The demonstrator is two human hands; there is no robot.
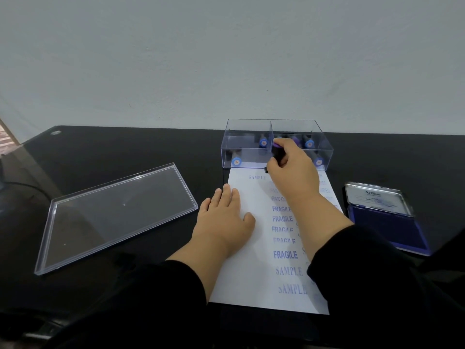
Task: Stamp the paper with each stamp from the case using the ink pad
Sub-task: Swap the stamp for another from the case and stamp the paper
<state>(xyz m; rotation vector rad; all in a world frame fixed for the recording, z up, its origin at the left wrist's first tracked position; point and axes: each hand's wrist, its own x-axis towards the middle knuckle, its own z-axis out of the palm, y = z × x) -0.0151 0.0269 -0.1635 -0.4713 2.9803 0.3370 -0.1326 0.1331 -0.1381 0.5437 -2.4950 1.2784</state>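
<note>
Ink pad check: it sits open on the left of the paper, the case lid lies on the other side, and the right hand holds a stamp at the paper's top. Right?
Not quite. The head view shows the ink pad open on the right of the paper, with the case lid on the left. The right hand does hold a stamp at the paper's top.

The right hand (289, 163) covers most of the stamp (277, 153) it grips, so its base is hidden w/ only a dark bit showing at the paper (241, 248). Right forearm hides the prints on the paper's right side; faint top rows are unreadable. Stamps in the case (276, 144) are blurred, approx. four blue caps, and the ink pad (387, 222) lid label is too small to read.
</note>
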